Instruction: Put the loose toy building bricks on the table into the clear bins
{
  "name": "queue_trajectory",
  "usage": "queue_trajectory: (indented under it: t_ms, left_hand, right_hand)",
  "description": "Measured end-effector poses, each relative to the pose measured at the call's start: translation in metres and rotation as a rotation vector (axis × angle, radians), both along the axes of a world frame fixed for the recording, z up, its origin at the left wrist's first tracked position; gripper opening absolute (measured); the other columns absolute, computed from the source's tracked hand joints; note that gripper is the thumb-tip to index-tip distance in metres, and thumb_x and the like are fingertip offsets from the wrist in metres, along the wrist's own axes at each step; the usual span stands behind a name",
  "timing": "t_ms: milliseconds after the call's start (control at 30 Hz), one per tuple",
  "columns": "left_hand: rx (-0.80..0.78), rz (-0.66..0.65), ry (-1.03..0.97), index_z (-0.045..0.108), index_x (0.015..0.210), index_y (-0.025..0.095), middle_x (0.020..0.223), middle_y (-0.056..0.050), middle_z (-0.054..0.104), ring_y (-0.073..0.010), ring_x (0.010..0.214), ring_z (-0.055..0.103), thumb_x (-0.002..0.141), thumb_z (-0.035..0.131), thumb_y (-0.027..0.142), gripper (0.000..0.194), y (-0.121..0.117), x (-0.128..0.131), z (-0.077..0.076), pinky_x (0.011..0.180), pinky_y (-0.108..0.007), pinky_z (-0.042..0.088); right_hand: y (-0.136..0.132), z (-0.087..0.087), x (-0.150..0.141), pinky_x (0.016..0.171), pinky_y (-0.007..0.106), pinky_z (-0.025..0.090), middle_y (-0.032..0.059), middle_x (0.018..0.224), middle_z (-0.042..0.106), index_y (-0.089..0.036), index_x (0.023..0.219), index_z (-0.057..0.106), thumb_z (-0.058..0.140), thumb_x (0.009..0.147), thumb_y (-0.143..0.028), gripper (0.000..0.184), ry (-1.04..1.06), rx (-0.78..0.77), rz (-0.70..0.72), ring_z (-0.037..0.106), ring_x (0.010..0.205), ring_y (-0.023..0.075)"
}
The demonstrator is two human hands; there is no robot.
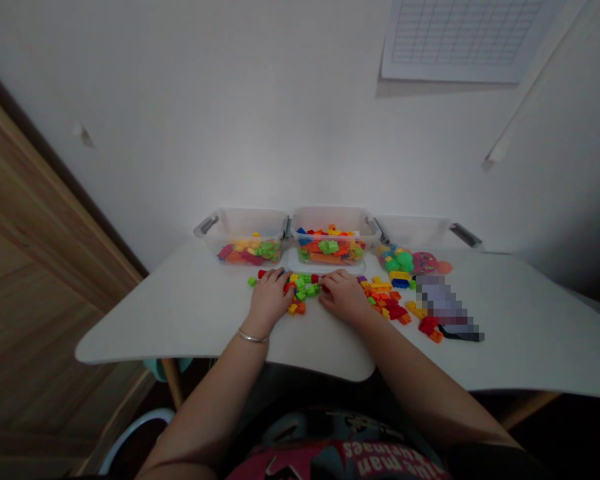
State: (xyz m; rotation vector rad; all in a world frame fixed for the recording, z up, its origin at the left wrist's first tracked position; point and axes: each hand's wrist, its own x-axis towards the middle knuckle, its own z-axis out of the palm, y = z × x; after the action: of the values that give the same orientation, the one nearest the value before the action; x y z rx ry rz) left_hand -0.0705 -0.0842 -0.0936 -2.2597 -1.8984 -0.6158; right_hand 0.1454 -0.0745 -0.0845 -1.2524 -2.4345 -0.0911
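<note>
Colourful plastic building blocks (307,291), mostly green with some red, yellow and orange, lie loose on the white table between my hands. My left hand (270,301), wearing a silver bangle, rests at their left side with its fingers bent around a block, a bit of red showing by the thumb. On the opposite side, my right hand (346,297) has its fingertips curled down on a small red block (325,288), mostly hidden by them. A second spread of red, orange and yellow blocks (393,308) lies to the right of my right hand.
Against the wall stand a left clear bin (247,223) and a middle clear bin (335,220), both with blocks inside. A right clear bin (415,230) has green and pink balls (404,259) by it. A blurred-out dark-edged object (447,310) lies at right on the table (180,320).
</note>
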Motion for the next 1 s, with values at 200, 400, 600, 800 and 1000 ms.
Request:
queue_trajectory:
  t_ms: [200,400,600,800,1000]
  left_hand:
    - [-0.002,0.005,-0.006,0.061,0.128,0.018,0.137,-0.01,0.059,-0.0263,0.127,0.051,0.09,0.051,0.031,0.042,-0.002,0.001,0.002,0.109,-0.042,0.041]
    - [-0.011,0.0,-0.014,0.061,0.128,0.018,0.137,-0.011,0.059,-0.0259,0.128,0.051,0.09,0.05,0.03,0.042,-0.002,0.001,0.003,0.11,-0.043,0.04]
    - [-0.012,0.001,0.007,0.061,0.129,0.018,0.137,-0.011,0.059,-0.0265,0.127,0.051,0.09,0.049,0.031,0.043,-0.001,0.001,0.002,0.11,-0.043,0.04]
    - [-0.005,0.005,0.011,0.061,0.129,0.019,0.137,-0.01,0.059,-0.0264,0.127,0.051,0.091,0.048,0.031,0.042,-0.001,0.0,0.001,0.11,-0.041,0.039]
    - [-0.012,0.005,0.022,0.061,0.13,0.018,0.138,-0.01,0.059,-0.0274,0.128,0.051,0.091,0.049,0.032,0.043,-0.002,0.0,0.002,0.11,-0.042,0.04]
  right_hand:
    - [0.0,-0.004,-0.004,0.098,0.04,0.042,0.01,0.114,0.067,-0.016,0.119,0.063,0.068,0.082,-0.028,0.039,0.04,0.018,0.036,0.052,0.109,0.0264]
    - [0.002,-0.006,-0.01,0.097,0.043,0.043,0.0114,0.114,0.067,-0.017,0.118,0.065,0.064,0.085,-0.033,0.036,0.007,0.002,0.053,0.053,0.108,0.0282]
    - [0.0,-0.007,-0.009,0.095,0.04,0.044,0.0091,0.1,0.07,-0.019,0.103,0.069,0.063,0.083,-0.026,0.022,0.036,-0.023,0.003,0.056,0.102,0.0259]
    - [-0.002,-0.008,-0.007,0.094,0.039,0.044,0.0087,0.099,0.07,-0.018,0.099,0.068,0.06,0.081,-0.021,0.02,0.146,-0.056,-0.006,0.057,0.101,0.025]
    - [0.003,-0.009,-0.005,0.087,0.039,0.048,0.0077,0.096,0.07,-0.019,0.096,0.066,0.061,0.08,-0.022,0.017,0.393,-0.105,-0.017,0.06,0.093,0.0227]
